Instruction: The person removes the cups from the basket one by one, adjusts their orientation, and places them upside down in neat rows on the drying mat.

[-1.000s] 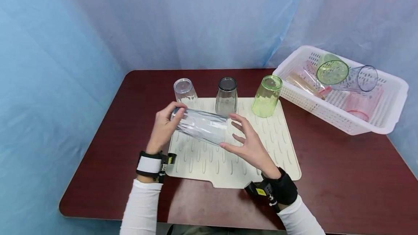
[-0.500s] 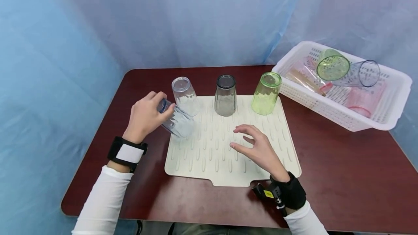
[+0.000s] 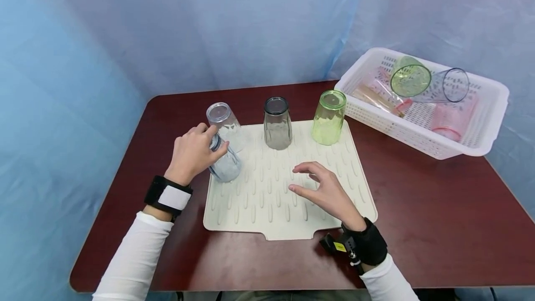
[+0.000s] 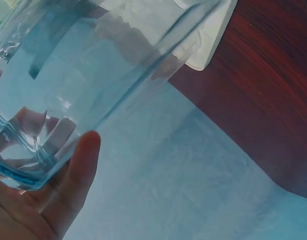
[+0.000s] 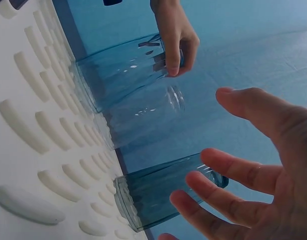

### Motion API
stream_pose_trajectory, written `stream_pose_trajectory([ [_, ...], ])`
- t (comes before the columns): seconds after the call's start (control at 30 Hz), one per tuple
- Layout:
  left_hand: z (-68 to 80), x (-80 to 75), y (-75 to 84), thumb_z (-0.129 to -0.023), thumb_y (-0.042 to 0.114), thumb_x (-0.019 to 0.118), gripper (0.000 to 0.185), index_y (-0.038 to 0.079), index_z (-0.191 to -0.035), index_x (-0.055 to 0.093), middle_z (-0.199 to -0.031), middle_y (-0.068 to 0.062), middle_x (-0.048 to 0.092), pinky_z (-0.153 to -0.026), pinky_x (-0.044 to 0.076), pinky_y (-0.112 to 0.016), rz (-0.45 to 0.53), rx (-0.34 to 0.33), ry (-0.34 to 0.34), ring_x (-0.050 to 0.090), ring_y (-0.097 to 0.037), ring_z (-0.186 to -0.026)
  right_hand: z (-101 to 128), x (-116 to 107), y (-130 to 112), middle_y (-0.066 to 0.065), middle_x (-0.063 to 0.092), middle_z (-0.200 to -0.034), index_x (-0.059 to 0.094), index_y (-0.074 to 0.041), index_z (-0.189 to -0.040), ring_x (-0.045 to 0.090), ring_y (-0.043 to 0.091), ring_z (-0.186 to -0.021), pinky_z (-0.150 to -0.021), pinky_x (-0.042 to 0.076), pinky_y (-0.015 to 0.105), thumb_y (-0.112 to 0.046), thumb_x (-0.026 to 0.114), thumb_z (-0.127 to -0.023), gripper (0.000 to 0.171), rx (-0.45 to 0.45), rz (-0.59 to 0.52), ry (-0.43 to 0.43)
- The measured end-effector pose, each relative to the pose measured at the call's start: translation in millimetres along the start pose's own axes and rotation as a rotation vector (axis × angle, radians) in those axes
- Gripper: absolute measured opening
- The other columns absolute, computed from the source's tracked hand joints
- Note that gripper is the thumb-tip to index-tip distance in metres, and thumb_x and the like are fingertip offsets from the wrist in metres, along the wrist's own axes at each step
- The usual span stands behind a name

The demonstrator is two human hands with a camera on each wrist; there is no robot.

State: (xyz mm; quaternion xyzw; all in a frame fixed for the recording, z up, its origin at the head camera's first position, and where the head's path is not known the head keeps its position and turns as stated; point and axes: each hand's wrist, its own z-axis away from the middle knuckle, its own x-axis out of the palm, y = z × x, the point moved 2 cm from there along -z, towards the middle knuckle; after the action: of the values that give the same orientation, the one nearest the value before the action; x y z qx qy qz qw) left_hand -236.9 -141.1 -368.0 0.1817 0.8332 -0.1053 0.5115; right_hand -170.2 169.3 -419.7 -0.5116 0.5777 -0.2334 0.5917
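Observation:
My left hand [image 3: 193, 152] grips a light blue drinking glass [image 3: 226, 167] near its base, thumb on one side. The glass is upside down, its rim at the left edge of the cream ribbed drying mat [image 3: 267, 212]. In the left wrist view the thumb presses the blue glass [image 4: 88, 65] close to its thick bottom. Just behind it stands an upturned clear glass [image 3: 223, 120], partly hidden by the fingers. My right hand [image 3: 322, 189] hovers over the mat's right half, fingers spread and holding nothing. In the right wrist view its fingers [image 5: 243, 175] are apart.
An upturned grey glass [image 3: 277, 127] and an upturned green glass [image 3: 329, 120] stand along the mat's back edge. At the back right, a white perforated basket [image 3: 397, 134] holds several glasses, among them a green one [image 3: 411, 80] and a pink one [image 3: 453, 117].
The right hand has let go of the blue glass. The left hand has turned it from lying sideways to rim down and brought it to the mat's left side.

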Motion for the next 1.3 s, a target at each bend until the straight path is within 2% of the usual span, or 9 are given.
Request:
stream_pose_trajectory([
  [0.2, -0.6, 5.0, 3.3, -0.085, 0.036, 0.069, 0.035, 0.004, -0.094, 0.061, -0.076, -0.014, 0.052, -0.035, 0.036, -0.035, -0.022, 0.027, -0.018, 0.045, -0.024, -0.052, 0, 0, 1, 0.003, 0.061, -0.116, 0.064, -0.007, -0.116, 0.054, 0.021, -0.115, -0.102, 0.039, 0.044, -0.022, 0.076, -0.085, 0.037, -0.003, 0.035, 0.002],
  [0.47, -3.7, 5.5, 3.5, -0.087, 0.039, 0.067, 0.045, 0.002, -0.112, 0.063, -0.099, -0.021, 0.06, -0.038, 0.042, -0.04, -0.021, -0.003, -0.071, 0.055, -0.03, -0.064, -3, -5, -2, 0.002, 0.062, -0.112, 0.064, -0.009, -0.114, 0.057, 0.019, -0.109, -0.099, 0.042, 0.043, -0.019, 0.076, -0.085, 0.033, -0.032, 0.091, 0.055],
  [0.6, -3.7, 3.6, 2.7, -0.087, 0.042, 0.067, 0.05, 0.002, -0.116, 0.062, -0.092, -0.019, 0.058, -0.037, 0.04, -0.038, -0.024, -0.024, -0.081, 0.053, -0.029, -0.062, -5, -8, -3, 0.003, 0.063, -0.11, 0.065, -0.009, -0.111, 0.058, 0.019, -0.106, -0.097, 0.043, 0.041, -0.015, 0.076, -0.085, 0.029, -0.033, 0.108, 0.08],
  [0.7, -4.4, 1.4, 3.8, -0.086, 0.043, 0.067, 0.05, 0.002, -0.114, 0.061, -0.085, -0.016, 0.054, -0.036, 0.037, -0.037, -0.021, -0.018, -0.061, 0.049, -0.027, -0.059, -5, -12, -4, 0.004, 0.064, -0.109, 0.065, -0.008, -0.111, 0.058, 0.019, -0.106, -0.096, 0.044, 0.041, -0.013, 0.076, -0.084, 0.029, -0.031, 0.125, 0.097],
  [0.8, -5.5, -1.5, 6.4, -0.086, 0.042, 0.069, 0.048, 0.003, -0.112, 0.061, -0.086, -0.016, 0.054, -0.037, 0.038, -0.037, -0.011, -0.001, -0.028, 0.05, -0.027, -0.062, -6, -17, -5, 0.006, 0.064, -0.109, 0.066, -0.006, -0.111, 0.059, 0.021, -0.105, -0.095, 0.044, 0.042, -0.012, 0.075, -0.084, 0.029, -0.043, 0.154, 0.118],
  [1.0, -13.5, -8.4, 14.0, -0.087, 0.034, 0.07, 0.041, 0.0, -0.108, 0.06, -0.102, -0.02, 0.058, -0.039, 0.042, -0.04, 0.016, 0.066, 0.044, 0.054, -0.032, -0.071, -12, -46, -4, 0.01, 0.065, -0.105, 0.066, -0.003, -0.106, 0.06, 0.024, -0.101, -0.088, 0.045, 0.04, -0.008, 0.076, -0.082, 0.027, -0.124, 0.28, 0.188],
  [1.1, -20.6, -12.5, 18.0, -0.087, 0.031, 0.07, 0.041, -0.002, -0.108, 0.059, -0.108, -0.021, 0.058, -0.053, 0.05, -0.045, 0.028, 0.105, 0.071, 0.057, -0.036, -0.084, -16, -65, -4, 0.011, 0.064, -0.104, 0.066, -0.002, -0.104, 0.059, 0.026, -0.099, -0.085, 0.045, 0.04, -0.007, 0.076, -0.081, 0.026, -0.171, 0.377, 0.196],
  [1.2, -28.2, -16.2, 22.2, -0.087, 0.029, 0.071, 0.041, -0.004, -0.108, 0.059, -0.113, -0.023, 0.057, -0.072, 0.051, -0.051, 0.046, 0.131, 0.089, 0.056, -0.039, -0.1, -22, -88, -4, 0.013, 0.064, -0.104, 0.066, -0.001, -0.103, 0.058, 0.029, -0.097, -0.082, 0.044, 0.041, -0.007, 0.076, -0.081, 0.025, -0.198, 0.473, 0.202],
  [1.3, -34.3, -17.1, 29.2, -0.086, 0.028, 0.072, 0.041, -0.004, -0.109, 0.059, -0.113, -0.024, 0.057, -0.077, 0.051, -0.051, 0.07, 0.161, 0.104, 0.054, -0.039, -0.105, -28, -114, -7, 0.015, 0.063, -0.104, 0.065, 0.0, -0.102, 0.057, 0.031, -0.099, -0.083, 0.043, 0.044, -0.007, 0.075, -0.081, 0.024, -0.199, 0.544, 0.228],
])
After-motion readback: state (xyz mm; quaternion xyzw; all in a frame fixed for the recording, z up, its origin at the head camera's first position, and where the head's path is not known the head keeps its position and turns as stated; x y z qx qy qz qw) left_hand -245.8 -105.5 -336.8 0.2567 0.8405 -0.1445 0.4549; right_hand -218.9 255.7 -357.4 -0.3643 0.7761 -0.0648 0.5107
